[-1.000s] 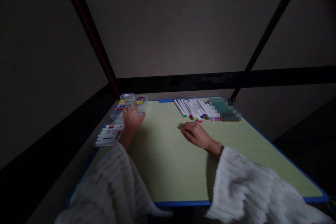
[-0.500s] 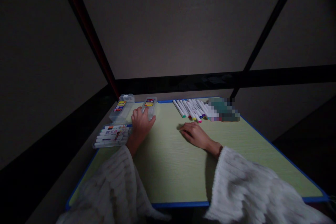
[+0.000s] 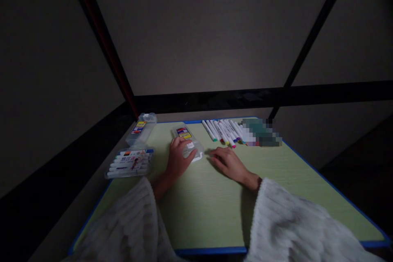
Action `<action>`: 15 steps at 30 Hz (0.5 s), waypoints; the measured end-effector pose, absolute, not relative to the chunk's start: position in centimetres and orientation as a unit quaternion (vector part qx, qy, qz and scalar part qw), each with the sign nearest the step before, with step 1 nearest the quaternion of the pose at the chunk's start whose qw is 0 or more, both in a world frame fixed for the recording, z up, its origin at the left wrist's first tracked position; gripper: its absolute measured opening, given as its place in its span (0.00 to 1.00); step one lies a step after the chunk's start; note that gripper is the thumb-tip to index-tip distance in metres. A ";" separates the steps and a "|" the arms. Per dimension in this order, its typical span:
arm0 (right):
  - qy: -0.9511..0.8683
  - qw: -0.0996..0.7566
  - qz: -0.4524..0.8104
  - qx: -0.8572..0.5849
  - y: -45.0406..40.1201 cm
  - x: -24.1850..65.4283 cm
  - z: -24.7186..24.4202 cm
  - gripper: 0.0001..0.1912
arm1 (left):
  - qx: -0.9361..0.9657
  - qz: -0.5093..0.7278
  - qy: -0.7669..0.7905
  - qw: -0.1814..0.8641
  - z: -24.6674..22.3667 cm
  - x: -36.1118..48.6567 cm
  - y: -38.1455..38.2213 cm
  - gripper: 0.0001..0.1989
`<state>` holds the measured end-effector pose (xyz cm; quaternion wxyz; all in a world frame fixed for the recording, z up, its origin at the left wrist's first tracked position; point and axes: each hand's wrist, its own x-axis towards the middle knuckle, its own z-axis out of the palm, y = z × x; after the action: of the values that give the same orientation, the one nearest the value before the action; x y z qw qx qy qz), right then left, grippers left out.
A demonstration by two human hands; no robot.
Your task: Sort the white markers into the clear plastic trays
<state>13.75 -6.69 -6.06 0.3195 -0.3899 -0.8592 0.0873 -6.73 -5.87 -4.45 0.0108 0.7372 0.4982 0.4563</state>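
My left hand (image 3: 180, 156) grips a clear plastic marker case (image 3: 184, 132) with a yellow and blue label, its thumb on the near end and its fingers over the side. The case lies at a slant on the table, and I cannot make out anything inside it. To the right, my right hand (image 3: 229, 163) rests on the tabletop with loosely bent fingers apart, holding nothing. Several white markers (image 3: 225, 131) with coloured ends lie side by side just beyond it.
At the table's left, another clear case (image 3: 139, 131) lies behind a case filled with white markers (image 3: 130, 163). A pixelated green object (image 3: 260, 131) sits at the back right. The pale green table (image 3: 211, 213) has a blue rim, with a wall behind it.
My left hand has pulled the clear case nearer and to the right, turning it at a slant. My right hand has hardly moved.
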 end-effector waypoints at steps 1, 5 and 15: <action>-0.846 0.338 0.107 -0.398 -6.8 13.6 -6.0 0.08 | 0.739 0.462 0.489 0.021 -4.5 -6.6 -6.1 0.11; -0.808 0.391 0.177 -0.404 -7.2 13.0 -6.2 0.16 | 0.750 0.466 0.466 0.047 -4.4 -6.1 -6.7 0.12; -0.835 0.363 0.197 -0.364 -7.6 12.6 -6.2 0.29 | 0.780 0.456 0.404 0.144 -3.1 -5.7 -7.8 0.10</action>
<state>12.56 -7.57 -6.24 0.3627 -0.3641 -0.8348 0.1972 -5.66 -7.82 -3.09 0.1445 0.7797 0.4044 0.4557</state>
